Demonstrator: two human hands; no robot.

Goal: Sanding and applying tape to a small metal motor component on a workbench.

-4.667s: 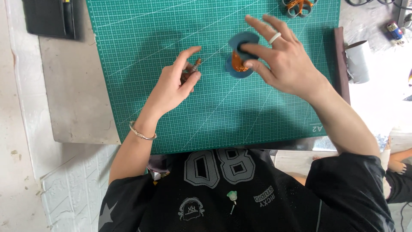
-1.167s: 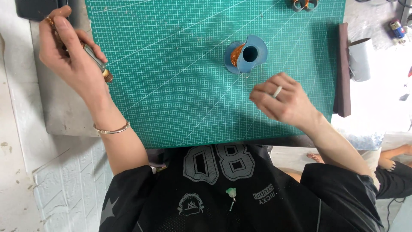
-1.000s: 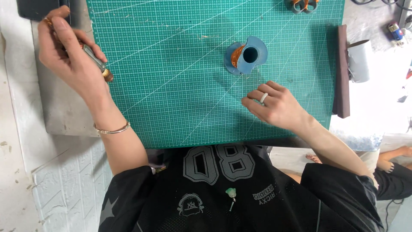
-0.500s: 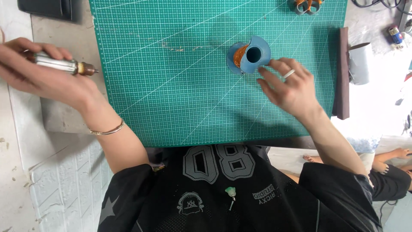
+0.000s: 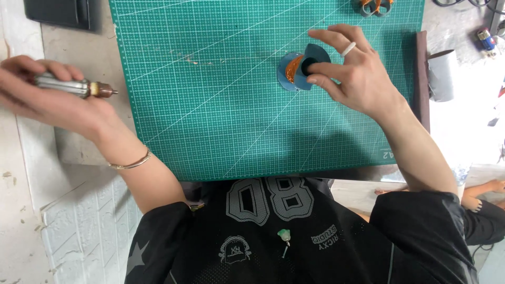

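**Right hand on the spool, left hand holding the rotor**

The spool [image 5: 301, 71], blue with copper wire wound on it, is lying on the far right part of the green mat [image 5: 221, 105]. Your right hand [image 5: 353, 73] is gripping it from the right: thumb and fingers are closing on its blue flange, and a white ring is showing on one finger.

Your left hand [image 5: 44, 102] is hovering well apart from it, off the left edge of the mat, over the grey slab. Its fingers are wrapping around the rotor [image 5: 78, 87], a metal cylinder whose copper-coloured end is pointing right, toward the mat. A thin bangle is sitting on that wrist.

At the far edge of the mat an orange part [image 5: 375, 5] is lying, half cut off. A dark bar [image 5: 421, 79] is running along the mat's right edge, with a grey cup [image 5: 442, 74] just beside it. A black box [image 5: 63, 13] is sitting at the far left.
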